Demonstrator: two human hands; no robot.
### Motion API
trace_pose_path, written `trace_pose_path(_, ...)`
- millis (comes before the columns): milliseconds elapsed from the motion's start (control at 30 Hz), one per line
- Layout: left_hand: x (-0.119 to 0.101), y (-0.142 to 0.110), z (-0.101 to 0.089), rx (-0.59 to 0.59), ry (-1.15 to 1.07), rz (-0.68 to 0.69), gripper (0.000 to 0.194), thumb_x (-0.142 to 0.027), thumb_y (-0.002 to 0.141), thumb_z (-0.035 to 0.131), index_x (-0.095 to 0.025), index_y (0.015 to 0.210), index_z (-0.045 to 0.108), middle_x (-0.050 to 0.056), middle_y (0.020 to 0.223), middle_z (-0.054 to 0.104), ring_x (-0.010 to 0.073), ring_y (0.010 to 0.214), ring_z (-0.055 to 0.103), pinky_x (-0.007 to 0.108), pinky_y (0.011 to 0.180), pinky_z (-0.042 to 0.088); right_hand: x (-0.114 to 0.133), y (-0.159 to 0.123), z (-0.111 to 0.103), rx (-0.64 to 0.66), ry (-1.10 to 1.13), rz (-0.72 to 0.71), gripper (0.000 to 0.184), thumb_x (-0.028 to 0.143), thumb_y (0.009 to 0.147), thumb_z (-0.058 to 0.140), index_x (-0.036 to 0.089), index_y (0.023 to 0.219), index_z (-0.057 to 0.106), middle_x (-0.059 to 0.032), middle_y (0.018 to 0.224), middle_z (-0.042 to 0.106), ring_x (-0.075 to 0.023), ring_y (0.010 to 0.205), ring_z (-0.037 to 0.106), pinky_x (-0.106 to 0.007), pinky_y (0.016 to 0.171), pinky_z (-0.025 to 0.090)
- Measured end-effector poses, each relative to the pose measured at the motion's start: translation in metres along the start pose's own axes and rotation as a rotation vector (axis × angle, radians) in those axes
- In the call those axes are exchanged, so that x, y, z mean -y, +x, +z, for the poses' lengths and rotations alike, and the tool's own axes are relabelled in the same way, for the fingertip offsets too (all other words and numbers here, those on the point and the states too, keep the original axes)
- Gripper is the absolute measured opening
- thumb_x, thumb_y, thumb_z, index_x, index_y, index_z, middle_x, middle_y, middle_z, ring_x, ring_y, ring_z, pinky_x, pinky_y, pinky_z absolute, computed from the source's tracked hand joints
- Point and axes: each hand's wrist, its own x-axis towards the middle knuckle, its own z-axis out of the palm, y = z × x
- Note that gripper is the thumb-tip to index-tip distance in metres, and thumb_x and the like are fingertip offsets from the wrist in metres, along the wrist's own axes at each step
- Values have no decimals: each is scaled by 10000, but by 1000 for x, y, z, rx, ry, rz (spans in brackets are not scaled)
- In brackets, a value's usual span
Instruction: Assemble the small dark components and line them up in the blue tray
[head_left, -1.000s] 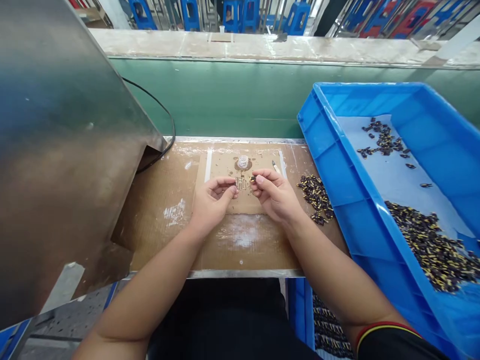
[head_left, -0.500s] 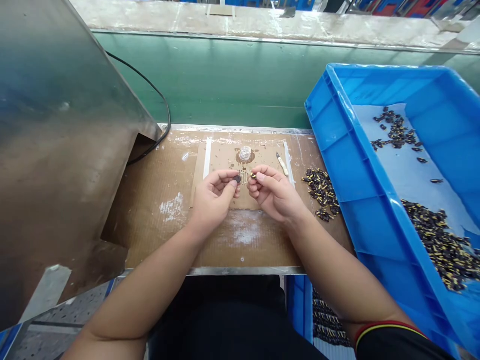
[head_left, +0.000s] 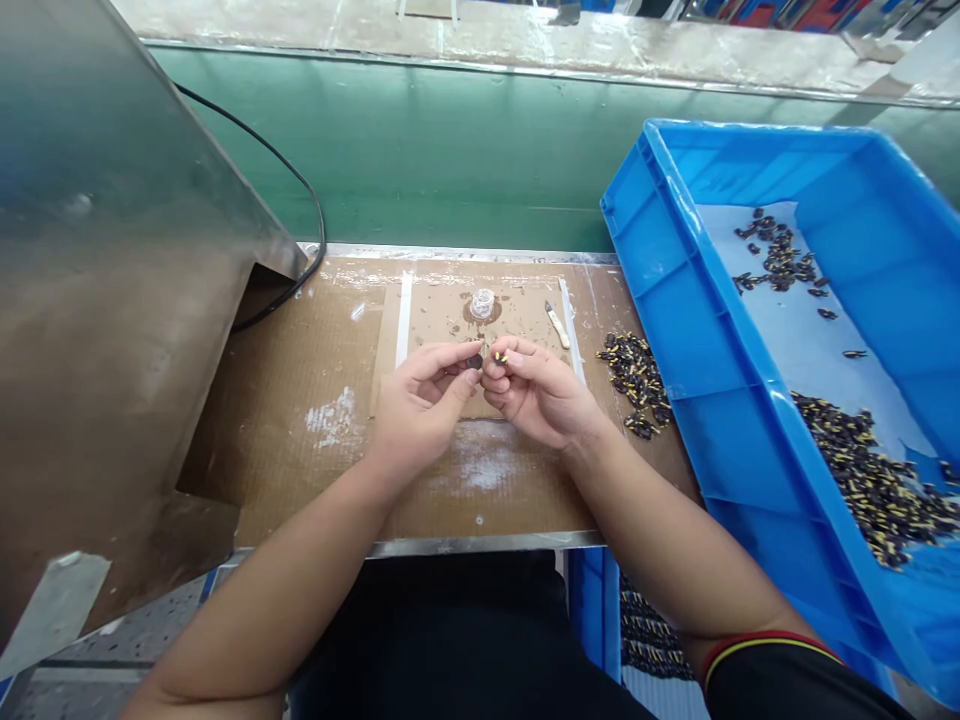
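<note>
The left hand (head_left: 424, 395) pinches a dark disc (head_left: 474, 362), the right hand (head_left: 541, 395) a black-and-yellow bit (head_left: 502, 357). A pot (head_left: 482, 303) sits at twelve o'clock, a blue bin (head_left: 690, 340) at three.

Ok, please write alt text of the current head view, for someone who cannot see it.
The left hand pinches a small dark piece and the right hand a small black-and-yellow part, close together above a worktop. Beyond are a clear container and a slim tool; to the right, a pile of similar parts lies beside a blue crate.
</note>
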Motion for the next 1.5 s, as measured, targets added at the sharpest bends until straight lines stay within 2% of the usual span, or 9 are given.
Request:
trace_pose_path(167, 7, 3, -2, 18, -102, -51, 252, -237, 875, 832, -249, 1127, 828, 84, 1153, 793, 192, 1056, 759, 305, 972, 639, -1, -1, 1, 5, -20, 2, 214, 319, 802, 873, 216, 916, 725, 39, 782, 680, -64, 659, 582, -172, 625, 525)
trace_pose_path(367, 15, 2, -2, 1, -319, -216, 285, -258, 835, 881, -265, 1115, 828, 70, 1128, 812, 179, 1066, 770, 280, 1000, 623, -3, -3, 3, 38, 7, -5, 184, 299, 827, 861, 216, 943, 745, 40, 781, 690, -55, 676, 599, -160, 646, 518)
trace_pose_path(700, 6, 6, -1, -105, -331, -264, 254, -220, 759, 934, -208, 985, 818, 71, 988, 823, 173, 861, 802, 264, 842, 674, -1, -3, 4, -95, -158, -184, 221, 375, 826, 883, 255, 962, 756, 19, 832, 762, -100, 757, 698, -210, 663, 550)
trace_pose_path(800, 8, 3, -2, -151, -160, -190, 234, -238, 788, 915, -207, 1001, 823, 69, 965, 822, 184, 877, 803, 302, 891, 676, -3, -3, 4, -131, -209, -224, 222, 382, 840, 877, 259, 982, 759, 9, 874, 776, -117, 829, 738, -220, 703, 576)
trace_pose_path(900, 7, 1, -3, -202, 93, 7, 217, -220, 838, 868, -225, 1050, 822, 62, 988, 819, 191, 901, 799, 334, 894, 677, -4, -3, 3, -176, -221, -230, 230, 393, 840, 879, 262, 981, 754, 9, 907, 779, -132, 894, 761, -234, 760, 608)
trace_pose_path(1000, 6, 0, -5, -154, 360, 276, 141, -178, 886, 811, -245, 1008, 830, 51, 1028, 815, 193, 949, 786, 362, 908, 669, -3, -4, 2, -194, -205, -207, 253, 402, 830, 889, 255, 973, 742, -2, 965, 791, -153, 975, 773, -265, 841, 639)
trace_pose_path(1100, 8, 2, -9, -95, 504, 412, 157, -148, 904, 782, -254, 1011, 825, 41, 1071, 809, 181, 972, 778, 364, 931, 661, -1, -5, 3, -192, -178, -163, 282, 403, 813, 904, 248, 969, 727, -10, 1005, 800, -167, 1027, 773, -315, 930, 654)
trace_pose_path(1300, 13, 2, -17, -68, 605, 519, 271, -119, 911, 754, -300, 1102, 822, 44, 1174, 803, 208, 1036, 784, 361, 984, 644, 4, -5, 4, -121, -73, -90, 264, 341, 812, 911, 236, 964, 722, -2, 1019, 812, -136, 1026, 776, -291, 992, 645)
trace_pose_path(1500, 16, 1, -23, -37, 491, 375, 361, -171, 790, 888, -327, 1110, 830, 74, 1187, 799, 291, 1084, 773, 457, 1049, 617, 6, -2, 1, -87, 50, 8, 302, 304, 767, 939, 244, 960, 714, 41, 890, 802, -108, 931, 783, -273, 996, 645)
